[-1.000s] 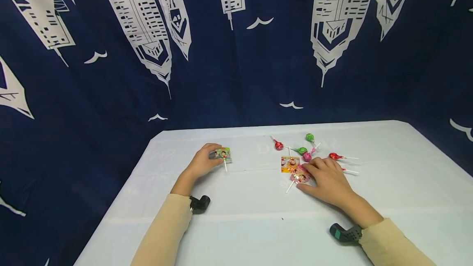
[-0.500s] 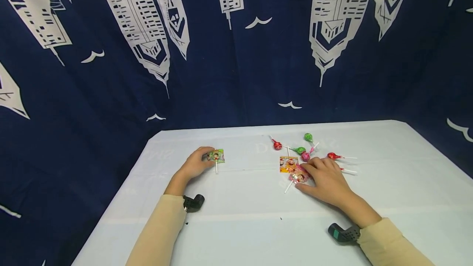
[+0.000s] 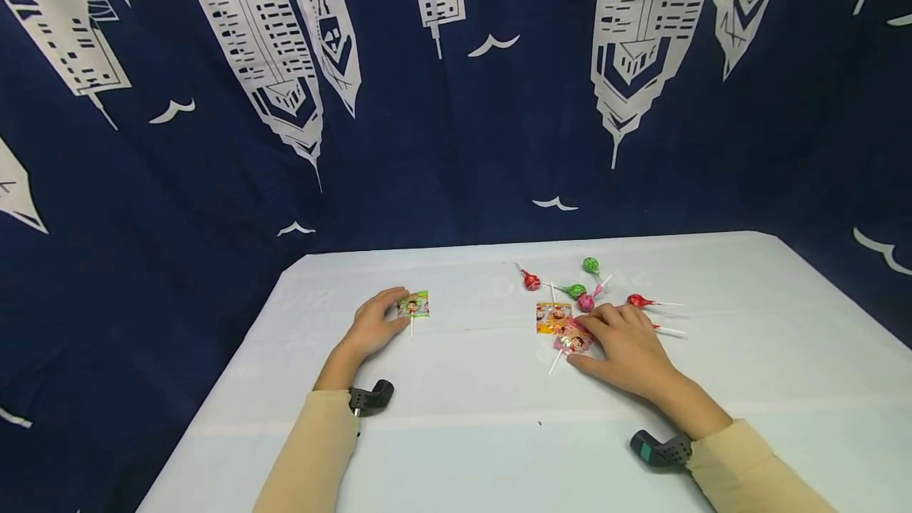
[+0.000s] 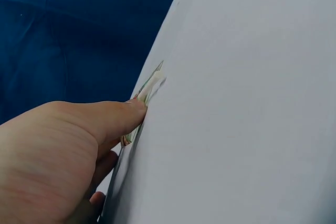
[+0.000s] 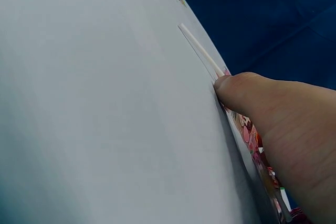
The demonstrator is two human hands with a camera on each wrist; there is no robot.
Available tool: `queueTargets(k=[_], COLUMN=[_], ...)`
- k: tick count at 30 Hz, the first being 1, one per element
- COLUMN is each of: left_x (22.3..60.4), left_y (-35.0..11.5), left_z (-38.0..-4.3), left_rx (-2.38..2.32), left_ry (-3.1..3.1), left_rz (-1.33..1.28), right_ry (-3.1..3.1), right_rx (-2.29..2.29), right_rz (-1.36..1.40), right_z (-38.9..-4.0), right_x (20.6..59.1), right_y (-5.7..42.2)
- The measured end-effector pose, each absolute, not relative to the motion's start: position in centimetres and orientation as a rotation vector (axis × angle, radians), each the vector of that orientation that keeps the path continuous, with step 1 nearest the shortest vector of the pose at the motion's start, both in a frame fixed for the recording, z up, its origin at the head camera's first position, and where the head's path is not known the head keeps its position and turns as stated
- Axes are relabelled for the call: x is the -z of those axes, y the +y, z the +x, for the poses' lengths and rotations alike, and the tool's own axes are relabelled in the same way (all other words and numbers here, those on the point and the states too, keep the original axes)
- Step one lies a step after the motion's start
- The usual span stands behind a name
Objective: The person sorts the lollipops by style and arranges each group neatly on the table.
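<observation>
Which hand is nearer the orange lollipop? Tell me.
Right: the right hand is just right of the orange lollipop; the left hand is far to its left.

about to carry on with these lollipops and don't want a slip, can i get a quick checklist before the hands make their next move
1. Left hand holding the green-wrapped flat lollipop: ok, pinched by thumb and fingers.
2. Green-wrapped flat lollipop apart from the other lollipops: ok.
3. Right hand firmly gripping the pink-wrapped flat lollipop: cannot tell; thumb and finger are at its edges.
4. Pink-wrapped flat lollipop clear of the orange-wrapped flat lollipop: not ok, they overlap in the head view.
5. Red lollipop beside the right hand fully visible: not ok, the hand partly hides it.
</observation>
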State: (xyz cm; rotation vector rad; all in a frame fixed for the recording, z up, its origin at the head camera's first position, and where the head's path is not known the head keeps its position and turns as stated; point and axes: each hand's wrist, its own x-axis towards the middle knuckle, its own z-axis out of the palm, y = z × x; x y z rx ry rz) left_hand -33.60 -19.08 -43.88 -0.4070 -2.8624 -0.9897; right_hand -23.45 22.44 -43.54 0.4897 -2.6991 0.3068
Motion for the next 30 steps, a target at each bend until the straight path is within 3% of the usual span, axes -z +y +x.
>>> queueTargets(k=[30], left_x=[43.86], left_y=[-18.99], left_z=[-33.26], left_rx=[0.975], left_ry=[-2.848], left_rz=[-0.354], right_ry=[-2.629], right_rx=[-0.479], right_rz=[0.501], right_z=[-23.77], right_x=[43.72], right_y=[21.88])
